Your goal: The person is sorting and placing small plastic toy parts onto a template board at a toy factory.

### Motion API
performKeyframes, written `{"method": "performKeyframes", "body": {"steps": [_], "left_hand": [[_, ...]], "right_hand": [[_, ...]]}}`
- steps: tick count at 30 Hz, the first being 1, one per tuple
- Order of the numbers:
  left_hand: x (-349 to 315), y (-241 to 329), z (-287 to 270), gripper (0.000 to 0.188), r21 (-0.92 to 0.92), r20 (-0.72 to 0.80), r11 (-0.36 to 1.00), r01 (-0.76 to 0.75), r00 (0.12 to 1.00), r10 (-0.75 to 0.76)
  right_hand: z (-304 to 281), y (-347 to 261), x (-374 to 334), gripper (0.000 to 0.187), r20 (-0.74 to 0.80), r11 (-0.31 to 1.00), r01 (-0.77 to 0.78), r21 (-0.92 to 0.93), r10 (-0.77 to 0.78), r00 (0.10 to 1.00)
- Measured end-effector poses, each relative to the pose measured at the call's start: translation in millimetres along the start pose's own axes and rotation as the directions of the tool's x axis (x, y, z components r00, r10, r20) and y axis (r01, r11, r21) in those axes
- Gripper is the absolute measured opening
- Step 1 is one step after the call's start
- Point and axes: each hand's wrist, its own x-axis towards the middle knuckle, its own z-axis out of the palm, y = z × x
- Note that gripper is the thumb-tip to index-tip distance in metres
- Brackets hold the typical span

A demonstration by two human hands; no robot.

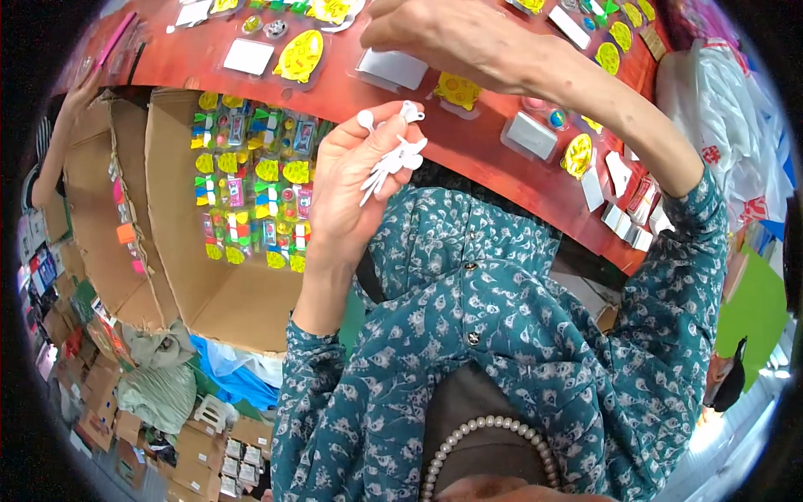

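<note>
My left hand (pixel 351 171) is raised in front of the table edge, closed around several small white plastic pieces (pixel 393 163) with rounded heads and thin stems. One round head pokes out between the fingers, and another piece sits at the thumb tip. Across the red table reaches my right hand (pixel 427 33), its fingers curled and cut off by the upper edge; what they pinch, if anything, is hidden. Beneath it lies a clear plastic tray with a white card (pixel 391 69). Beside that tray is a yellow cartoon-shaped piece (pixel 457 90) in clear packaging.
More clear packs with white cards (pixel 531 135) and yellow pieces (pixel 299 56) cover the red table (pixel 493 159). A cardboard box (pixel 242 309) holding rows of colourful toy packs stands at left. Another person's hand (pixel 81 94) rests at the far left. White plastic bags (pixel 719 125) are at right.
</note>
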Motion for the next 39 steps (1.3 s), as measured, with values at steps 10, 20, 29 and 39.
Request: {"method": "performKeyframes", "body": {"steps": [10, 20, 29, 39], "left_hand": [[5.2, -8.9, 11.4, 0.018, 0.083, 0.008, 0.993, -0.084, 0.996, 0.084], [-5.4, 8.5, -8.7, 0.02, 0.02, -0.027, 0.996, -0.092, 0.995, 0.092], [-17.7, 29.6, -41.3, 0.019, -0.056, -0.163, 0.963, -0.264, 0.954, 0.252], [-1.5, 52.4, -57.8, 0.025, -0.382, -0.035, 0.897, -0.222, 0.974, 0.226]], "right_hand": [[3.1, -42.6, -13.8, 0.017, 0.102, 0.957, -0.184, 0.223, 0.164, 0.981], [3.9, -9.0, 48.1, 0.015, -0.296, 0.988, 0.153, 0.0, -0.146, 0.944], [66.6, 42.1, 143.5, 0.012, -0.095, 0.9, 0.37, -0.231, -0.399, 0.912], [9.3, -13.0, 99.1, 0.021, 0.0, 0.91, -0.044, 0.412, 0.049, 0.999]]}}
